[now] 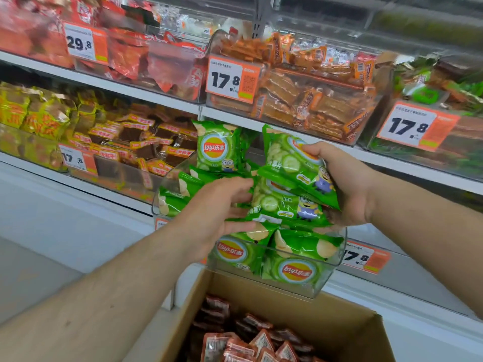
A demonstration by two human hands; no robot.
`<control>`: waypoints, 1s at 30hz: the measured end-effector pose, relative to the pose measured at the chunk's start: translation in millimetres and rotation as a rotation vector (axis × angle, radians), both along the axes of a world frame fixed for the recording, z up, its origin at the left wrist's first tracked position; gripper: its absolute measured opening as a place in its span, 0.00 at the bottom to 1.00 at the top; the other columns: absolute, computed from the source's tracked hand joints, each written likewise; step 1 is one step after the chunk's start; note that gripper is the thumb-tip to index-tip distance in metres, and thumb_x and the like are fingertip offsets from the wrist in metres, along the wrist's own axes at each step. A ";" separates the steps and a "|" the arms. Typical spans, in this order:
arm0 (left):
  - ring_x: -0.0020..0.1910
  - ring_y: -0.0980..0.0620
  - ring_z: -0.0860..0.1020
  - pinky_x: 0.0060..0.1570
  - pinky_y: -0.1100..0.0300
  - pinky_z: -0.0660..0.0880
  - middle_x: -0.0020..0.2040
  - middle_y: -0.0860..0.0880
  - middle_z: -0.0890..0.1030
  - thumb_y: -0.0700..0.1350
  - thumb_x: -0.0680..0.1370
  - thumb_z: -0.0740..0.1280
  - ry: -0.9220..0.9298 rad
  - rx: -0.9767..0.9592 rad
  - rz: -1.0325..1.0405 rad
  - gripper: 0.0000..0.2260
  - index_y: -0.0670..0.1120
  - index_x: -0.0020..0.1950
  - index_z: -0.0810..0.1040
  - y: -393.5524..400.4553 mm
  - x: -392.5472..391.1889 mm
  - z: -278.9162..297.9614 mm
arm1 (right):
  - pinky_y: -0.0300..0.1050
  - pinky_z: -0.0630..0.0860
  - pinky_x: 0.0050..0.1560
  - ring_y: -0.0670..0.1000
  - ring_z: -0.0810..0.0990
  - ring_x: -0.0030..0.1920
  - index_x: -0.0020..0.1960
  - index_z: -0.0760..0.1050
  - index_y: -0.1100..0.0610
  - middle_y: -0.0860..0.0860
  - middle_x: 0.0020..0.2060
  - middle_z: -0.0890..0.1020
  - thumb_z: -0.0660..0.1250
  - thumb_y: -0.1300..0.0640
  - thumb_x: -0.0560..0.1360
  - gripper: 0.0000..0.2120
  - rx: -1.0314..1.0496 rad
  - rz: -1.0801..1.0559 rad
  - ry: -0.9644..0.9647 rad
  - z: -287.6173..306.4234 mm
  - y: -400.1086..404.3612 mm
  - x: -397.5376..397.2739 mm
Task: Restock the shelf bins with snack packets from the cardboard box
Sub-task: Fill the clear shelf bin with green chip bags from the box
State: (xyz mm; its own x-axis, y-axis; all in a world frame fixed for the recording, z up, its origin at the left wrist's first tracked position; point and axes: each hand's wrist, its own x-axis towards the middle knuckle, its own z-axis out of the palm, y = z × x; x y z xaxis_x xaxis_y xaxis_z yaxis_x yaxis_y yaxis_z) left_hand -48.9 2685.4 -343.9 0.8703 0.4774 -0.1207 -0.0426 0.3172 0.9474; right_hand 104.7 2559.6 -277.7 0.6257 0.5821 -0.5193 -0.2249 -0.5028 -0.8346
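Nearest the camera, an open brown cardboard box (300, 307) holds a heap of small red-brown foil snack packets (251, 343) with pale label panels; their print is too blurred to read. Just above the box's far edge sits a clear plastic shelf bin (332, 267) filled with green Lay's crisp packets (295, 267), each with the red-and-yellow "Lay's" roundel followed by Chinese characters.

Over that bin, the left hand (217, 212) has its fingers curled onto the green packets in the middle of the pile, thumb below, gripping the edge of one. The right hand (345, 184) grips a small stack of the same green bags (292, 165), thumb on top and fingers beneath; these show cucumber slices and a yellow Minion cartoon figure. One more green Lay's bag (218, 150) stands upright at the back of the bin.

An orange-and-white price tag (364, 257) beside the bin reads "17.8". Behind, on the left, a bin of yellow-labelled dark brown packets (146, 142) also carries "17.8". On the shelf above, a bin of orange-wrapped bars (308, 95) has a tag (231, 79) reading "17.8" with a QR code, and farther left red packets (136, 56) sit behind a "29.8" tag (83, 44).
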 end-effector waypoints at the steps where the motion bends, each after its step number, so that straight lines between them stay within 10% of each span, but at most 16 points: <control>1: 0.41 0.53 0.82 0.47 0.53 0.82 0.49 0.48 0.82 0.46 0.80 0.64 -0.006 0.006 0.010 0.05 0.47 0.50 0.78 1.5 1.7 -0.3 | 0.60 0.68 0.67 0.57 0.82 0.58 0.54 0.84 0.49 0.51 0.55 0.85 0.67 0.29 0.61 0.31 -0.031 -0.006 -0.026 -2.3 4.2 0.9; 7: 0.57 0.48 0.80 0.49 0.55 0.80 0.56 0.47 0.81 0.45 0.70 0.75 -0.036 0.122 0.027 0.17 0.46 0.57 0.79 12.6 9.0 -14.4 | 0.54 0.77 0.50 0.56 0.86 0.41 0.43 0.84 0.51 0.52 0.46 0.87 0.64 0.29 0.66 0.26 -0.069 -0.035 -0.117 -6.8 23.6 9.2; 17: 0.46 0.54 0.75 0.45 0.58 0.74 0.41 0.58 0.77 0.42 0.72 0.72 0.083 1.303 0.259 0.04 0.49 0.46 0.83 32.0 -2.0 -58.3 | 0.53 0.78 0.48 0.55 0.84 0.35 0.41 0.83 0.51 0.52 0.42 0.87 0.67 0.31 0.65 0.23 -0.115 -0.173 -0.161 -9.0 45.7 29.7; 24: 0.42 0.50 0.75 0.37 0.59 0.71 0.35 0.57 0.77 0.46 0.66 0.70 0.068 1.483 0.285 0.06 0.51 0.41 0.83 33.8 -2.2 -67.8 | 0.67 0.76 0.51 0.60 0.82 0.51 0.61 0.78 0.46 0.51 0.60 0.81 0.71 0.30 0.55 0.38 -0.038 -0.265 -0.264 -17.5 62.4 35.9; 30: 0.42 0.53 0.77 0.38 0.60 0.70 0.39 0.57 0.80 0.43 0.68 0.72 0.122 1.468 0.283 0.08 0.52 0.46 0.81 29.3 -7.0 -68.4 | 0.53 0.73 0.63 0.54 0.79 0.60 0.59 0.80 0.51 0.51 0.61 0.79 0.66 0.36 0.72 0.23 0.100 -0.222 -0.376 -21.8 71.9 33.3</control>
